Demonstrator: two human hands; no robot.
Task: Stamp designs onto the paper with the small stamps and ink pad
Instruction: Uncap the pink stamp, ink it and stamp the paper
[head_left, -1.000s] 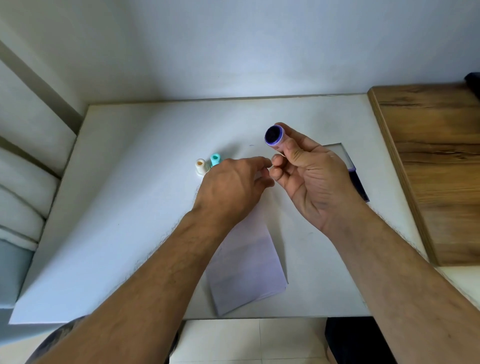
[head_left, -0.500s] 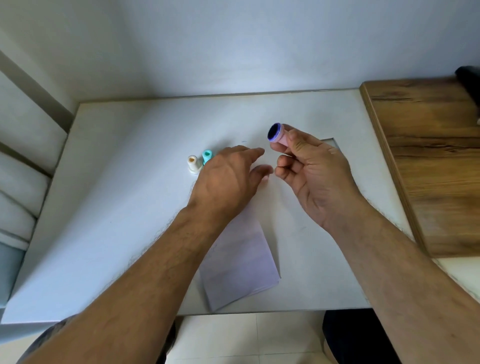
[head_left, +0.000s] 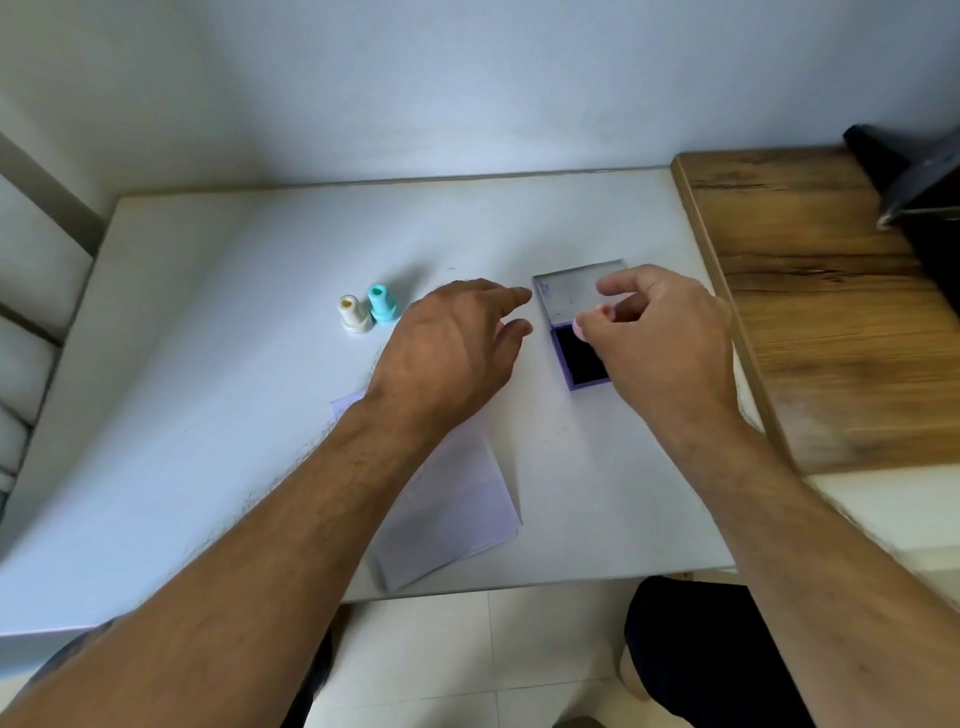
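My right hand (head_left: 670, 353) pinches a small pinkish-purple stamp (head_left: 580, 325), held face down at the far end of the ink pad (head_left: 582, 366). The pad is dark, in a purple case whose clear lid (head_left: 571, 291) lies open behind it. My left hand (head_left: 447, 353) hovers palm down, fingers apart, over the top of the white paper (head_left: 452, 509), which lies at an angle near the table's front edge. Left of that hand, a cream stamp (head_left: 355, 314) and a teal stamp (head_left: 382, 303) stand upright side by side. Most of the held stamp is hidden by my fingers.
The white table (head_left: 208, 364) meets a wall at the back. A wooden surface (head_left: 831, 312) adjoins it on the right, with a dark object (head_left: 909, 176) at its far corner. Pale cushions (head_left: 26, 338) lie to the left. Floor tiles show below the front edge.
My right hand turned the stamp from face up to face down and lowered it onto the ink pad. The left hand stayed over the paper, fingers spreading slightly.
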